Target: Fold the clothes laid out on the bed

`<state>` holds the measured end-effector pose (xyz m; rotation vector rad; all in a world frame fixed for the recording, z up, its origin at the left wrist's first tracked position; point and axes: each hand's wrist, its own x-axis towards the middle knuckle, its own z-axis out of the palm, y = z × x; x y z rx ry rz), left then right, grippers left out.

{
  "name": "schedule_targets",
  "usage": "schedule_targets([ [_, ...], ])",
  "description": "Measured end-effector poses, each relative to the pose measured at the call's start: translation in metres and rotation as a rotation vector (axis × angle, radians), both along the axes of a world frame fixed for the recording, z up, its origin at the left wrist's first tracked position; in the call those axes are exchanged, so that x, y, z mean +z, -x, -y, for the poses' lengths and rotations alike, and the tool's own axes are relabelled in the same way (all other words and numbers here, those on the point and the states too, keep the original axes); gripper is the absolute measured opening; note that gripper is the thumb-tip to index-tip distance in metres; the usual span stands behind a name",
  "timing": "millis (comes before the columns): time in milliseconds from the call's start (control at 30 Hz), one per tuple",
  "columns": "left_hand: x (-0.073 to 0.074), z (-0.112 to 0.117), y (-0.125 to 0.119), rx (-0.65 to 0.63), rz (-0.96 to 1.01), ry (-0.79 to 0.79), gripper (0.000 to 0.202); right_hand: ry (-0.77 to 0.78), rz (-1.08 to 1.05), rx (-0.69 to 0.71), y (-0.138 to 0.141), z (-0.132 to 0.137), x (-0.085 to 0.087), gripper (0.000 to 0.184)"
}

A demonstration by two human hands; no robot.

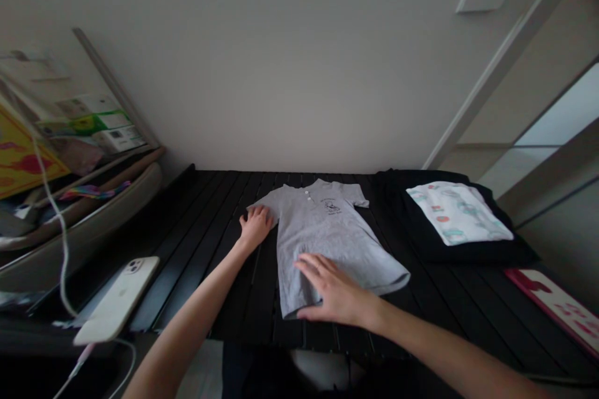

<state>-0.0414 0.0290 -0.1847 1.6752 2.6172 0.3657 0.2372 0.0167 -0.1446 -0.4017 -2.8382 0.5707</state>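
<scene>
A small grey short-sleeved shirt (322, 230) lies spread face up, with its collar toward the wall and two pale buttons and a small dark print on its chest. My left hand (256, 227) rests on the end of the shirt's left-hand sleeve, fingers laid over the cloth and slightly apart. Over the lower part of the shirt, close to the hem, is my right hand (334, 290) with fingers spread and thumb out to the side. Neither hand visibly grips the cloth, though the left fingertips are hard to make out.
Beneath everything is a black slatted table (210, 218) against the wall. A folded white patterned cloth (458, 212) tops dark folded fabric (430, 246) on the right, near a red-edged board (559, 308). A phone (119, 299) on a cable lies left, beside a filled fabric bin (140, 184).
</scene>
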Motion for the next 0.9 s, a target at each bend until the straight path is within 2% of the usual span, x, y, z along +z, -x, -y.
schedule_targets([
  [33,-0.002,-0.001,0.006,0.029,-0.007,0.025,0.040,-0.011,-0.002,0.060,0.005,0.013,-0.004,0.088],
  [67,-0.003,-0.001,0.013,0.068,-0.018,0.039,0.041,-0.034,-0.004,0.098,0.008,0.024,-0.008,0.086],
  [133,-0.002,0.001,0.027,0.162,-0.030,0.059,0.044,-0.117,-0.007,0.091,0.014,0.041,-0.017,0.061],
  [233,0.005,0.004,0.043,0.288,-0.003,0.084,0.047,-0.284,-0.015,0.009,0.020,0.055,-0.026,0.018],
  [300,0.009,0.004,0.046,0.300,0.017,0.056,0.050,-0.369,-0.038,-0.022,0.024,0.059,-0.028,0.009],
  [433,0.015,0.002,0.040,0.229,0.104,-0.057,0.048,-0.404,-0.171,-0.094,0.032,0.062,-0.024,0.013],
  [567,0.023,-0.006,0.039,0.218,0.226,-0.144,0.041,-0.322,-0.311,-0.207,0.030,0.059,-0.010,0.020],
  [667,0.036,-0.023,0.039,0.245,0.243,-0.226,0.039,-0.207,-0.433,-0.297,0.018,0.052,-0.001,0.020],
  [733,0.044,-0.041,0.032,0.230,0.304,-0.338,0.039,-0.159,-0.461,-0.384,0.008,0.048,0.001,0.026],
  [833,0.045,-0.068,0.007,0.079,0.516,-0.548,0.046,-0.172,-0.366,-0.528,-0.006,0.042,-0.004,0.038],
  [900,0.034,-0.079,-0.018,-0.083,0.598,-0.559,0.053,-0.208,-0.255,-0.594,-0.014,0.037,-0.010,0.046],
])
